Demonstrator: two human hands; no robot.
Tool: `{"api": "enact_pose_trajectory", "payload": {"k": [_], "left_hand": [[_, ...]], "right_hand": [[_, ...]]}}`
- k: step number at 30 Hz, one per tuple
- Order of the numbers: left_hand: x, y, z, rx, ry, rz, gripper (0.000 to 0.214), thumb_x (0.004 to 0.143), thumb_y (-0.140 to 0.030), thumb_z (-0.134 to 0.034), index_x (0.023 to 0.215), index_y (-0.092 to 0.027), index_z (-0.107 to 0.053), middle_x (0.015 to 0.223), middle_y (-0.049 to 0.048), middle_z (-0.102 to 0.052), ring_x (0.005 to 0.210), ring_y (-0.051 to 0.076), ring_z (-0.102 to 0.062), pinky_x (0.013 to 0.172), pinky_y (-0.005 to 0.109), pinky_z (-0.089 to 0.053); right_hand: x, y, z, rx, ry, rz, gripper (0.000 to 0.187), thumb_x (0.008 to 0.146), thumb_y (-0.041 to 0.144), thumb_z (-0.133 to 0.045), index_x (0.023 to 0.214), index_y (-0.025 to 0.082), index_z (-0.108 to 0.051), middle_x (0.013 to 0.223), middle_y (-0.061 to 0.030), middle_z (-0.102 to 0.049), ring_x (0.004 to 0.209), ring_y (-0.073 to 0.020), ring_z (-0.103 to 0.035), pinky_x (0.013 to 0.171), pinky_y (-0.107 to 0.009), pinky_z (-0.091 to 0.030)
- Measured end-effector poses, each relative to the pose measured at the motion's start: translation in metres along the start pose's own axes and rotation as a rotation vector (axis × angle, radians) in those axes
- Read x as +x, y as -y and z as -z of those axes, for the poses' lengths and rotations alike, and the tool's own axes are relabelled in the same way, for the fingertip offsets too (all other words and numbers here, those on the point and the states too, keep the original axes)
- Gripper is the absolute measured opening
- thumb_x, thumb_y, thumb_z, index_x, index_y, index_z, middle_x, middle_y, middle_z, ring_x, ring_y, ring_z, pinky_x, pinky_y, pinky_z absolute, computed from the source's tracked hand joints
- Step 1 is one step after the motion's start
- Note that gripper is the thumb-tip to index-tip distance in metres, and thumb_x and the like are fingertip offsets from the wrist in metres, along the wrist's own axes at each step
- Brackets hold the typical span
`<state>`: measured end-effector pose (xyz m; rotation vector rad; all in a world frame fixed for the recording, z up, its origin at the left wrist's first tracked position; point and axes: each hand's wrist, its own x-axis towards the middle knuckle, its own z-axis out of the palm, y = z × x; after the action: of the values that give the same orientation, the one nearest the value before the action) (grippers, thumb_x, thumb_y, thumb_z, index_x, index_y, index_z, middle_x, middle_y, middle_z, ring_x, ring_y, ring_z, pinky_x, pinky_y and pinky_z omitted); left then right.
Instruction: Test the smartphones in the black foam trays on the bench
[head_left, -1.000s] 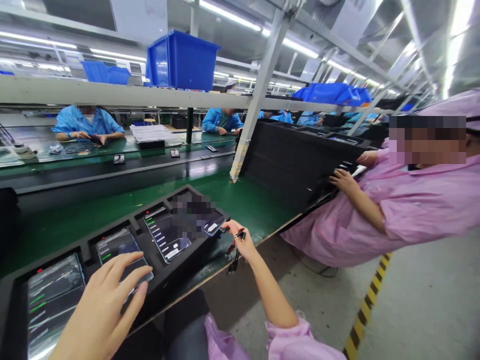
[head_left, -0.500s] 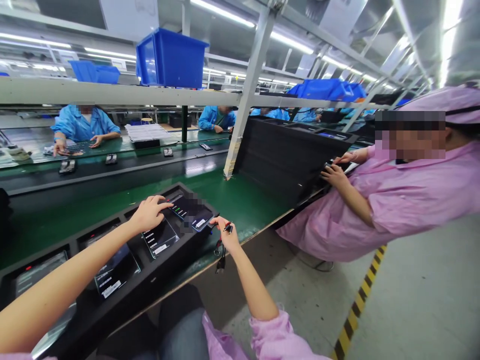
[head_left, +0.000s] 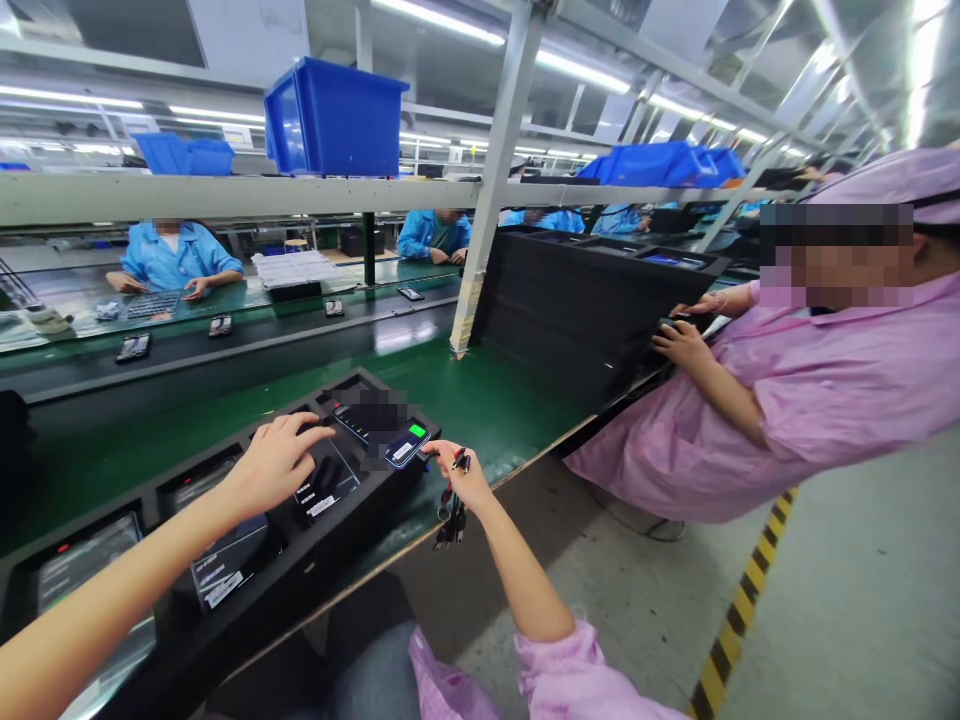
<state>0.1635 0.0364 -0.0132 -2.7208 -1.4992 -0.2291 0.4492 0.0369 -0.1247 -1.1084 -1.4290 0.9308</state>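
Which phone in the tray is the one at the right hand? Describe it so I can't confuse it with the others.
Start at the long black tray on the green bench nearest the camera. Go to its far right slot, next to the right hand gripping a bunch of cables. That phone alone shows a bright green patch on its screen; the other phones show none.

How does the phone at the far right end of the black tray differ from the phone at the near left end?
The far-right phone shows a green patch on a lit screen; the near-left phone looks grey and glary. The right hand, holding small cables, is at the far-right phone; neither hand is near the near-left one. Both lie face up in the black foam tray.
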Motion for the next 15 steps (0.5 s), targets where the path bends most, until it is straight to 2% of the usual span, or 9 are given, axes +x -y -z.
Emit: {"api": "enact_pose_trajectory", "payload": {"k": [2, 4, 7, 9, 11, 13, 15], "left_hand": [[-0.026, -0.017, -0.002, 0.028, -0.103, -0.054, 0.039, 0.084, -0.021, -0.032, 0.113, -0.027, -0.058, 0.122, 0.0059, -0.054, 0.110, 0.022, -0.049, 0.091, 0.043, -0.040], [-0.051, -0.041, -0.009, 0.088, -0.311, -0.144, 0.034, 0.086, -0.020, -0.034, 0.107, -0.027, -0.060, 0.117, 0.0052, -0.057, 0.106, 0.021, -0.051, 0.087, 0.040, -0.041], [-0.067, -0.081, -0.024, 0.158, -0.529, -0.191, 0.029, 0.087, -0.019, -0.038, 0.105, -0.024, -0.061, 0.113, 0.0050, -0.060, 0.105, 0.022, -0.051, 0.088, 0.038, -0.037], [-0.059, -0.101, -0.036, 0.176, -0.590, -0.194, 0.027, 0.089, -0.023, -0.040, 0.105, -0.024, -0.061, 0.112, 0.0051, -0.061, 0.104, 0.022, -0.052, 0.090, 0.039, -0.035], [-0.041, -0.114, -0.048, 0.178, -0.650, -0.136, 0.025, 0.089, -0.028, -0.043, 0.107, -0.024, -0.061, 0.113, 0.0061, -0.061, 0.105, 0.023, -0.052, 0.090, 0.038, -0.036], [-0.019, -0.118, -0.058, 0.152, -0.666, -0.001, 0.025, 0.088, -0.031, -0.048, 0.109, -0.025, -0.061, 0.116, 0.0081, -0.059, 0.108, 0.025, -0.051, 0.089, 0.039, -0.038], [-0.001, -0.118, -0.064, 0.112, -0.630, 0.125, 0.028, 0.087, -0.031, -0.051, 0.112, -0.024, -0.060, 0.121, 0.0117, -0.055, 0.111, 0.028, -0.049, 0.087, 0.041, -0.040]], "right_hand": [[-0.002, 0.000, 0.006, 0.018, 0.084, -0.011, 0.056, 0.081, 0.063, -0.042, 0.088, 0.014, -0.068, 0.054, 0.0031, -0.038, 0.048, -0.0085, -0.031, 0.046, -0.023, -0.026], [-0.004, 0.002, 0.012, 0.032, 0.182, -0.016, 0.057, 0.081, 0.063, -0.043, 0.098, 0.014, -0.066, 0.051, 0.0057, -0.031, 0.047, -0.0080, -0.028, 0.045, -0.022, -0.024], [-0.005, 0.007, 0.018, 0.037, 0.255, 0.012, 0.058, 0.082, 0.063, -0.043, 0.103, 0.014, -0.064, 0.052, 0.0047, -0.039, 0.052, -0.0101, -0.040, 0.053, -0.024, -0.034], [-0.004, 0.009, 0.019, 0.047, 0.263, 0.038, 0.056, 0.082, 0.063, -0.044, 0.101, 0.015, -0.065, 0.057, 0.0020, -0.048, 0.060, -0.0120, -0.048, 0.063, -0.028, -0.040], [-0.002, 0.009, 0.019, 0.107, 0.286, 0.024, 0.054, 0.081, 0.062, -0.047, 0.100, 0.015, -0.065, 0.055, 0.0041, -0.046, 0.058, -0.0110, -0.049, 0.068, -0.030, -0.041], [-0.001, 0.007, 0.017, 0.214, 0.315, -0.048, 0.053, 0.079, 0.061, -0.051, 0.101, 0.015, -0.064, 0.049, 0.0091, -0.033, 0.046, -0.0069, -0.038, 0.059, -0.027, -0.041], [-0.002, 0.006, 0.015, 0.309, 0.317, -0.134, 0.054, 0.076, 0.061, -0.055, 0.102, 0.014, -0.063, 0.050, 0.0116, -0.024, 0.039, -0.0036, -0.023, 0.044, -0.021, -0.031]]}}
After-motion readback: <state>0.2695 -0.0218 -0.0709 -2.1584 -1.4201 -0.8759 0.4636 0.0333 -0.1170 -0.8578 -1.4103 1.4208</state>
